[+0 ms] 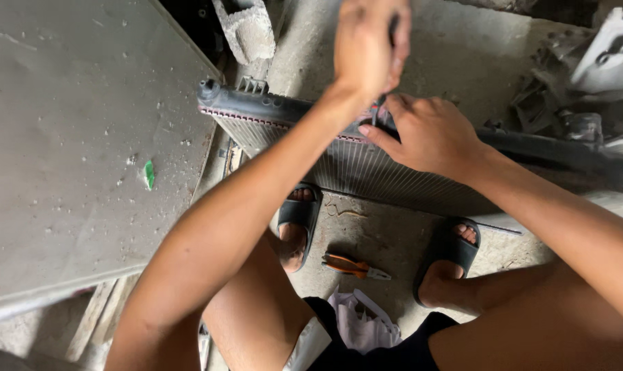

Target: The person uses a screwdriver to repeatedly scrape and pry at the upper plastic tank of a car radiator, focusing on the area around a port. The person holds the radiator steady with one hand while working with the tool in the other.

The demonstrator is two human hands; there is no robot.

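Radiator [366, 168]: ribbed metal core with a black plastic top tank, standing on the concrete floor [462, 48] between your feet.
Left hand [370, 45]: your fingers are closed around a thin dark tool [381, 106], tip at the tank edge.
Right hand [432, 134]: your fingers lie flat on the tank, beside the tip.
Pliers [355, 266]: orange handles, on the floor.

Dusty concrete floor [387, 237], orange-handled pliers [355, 266], white plastic bag [363, 323], radiator [366, 168] standing

- Two bare hands, left hand [366, 48] and right hand [432, 134]
- One radiator [311, 148]
- One pair of orange-handled pliers [353, 266]
- Two black sandals [299, 216]
- One white plastic bag [363, 323]
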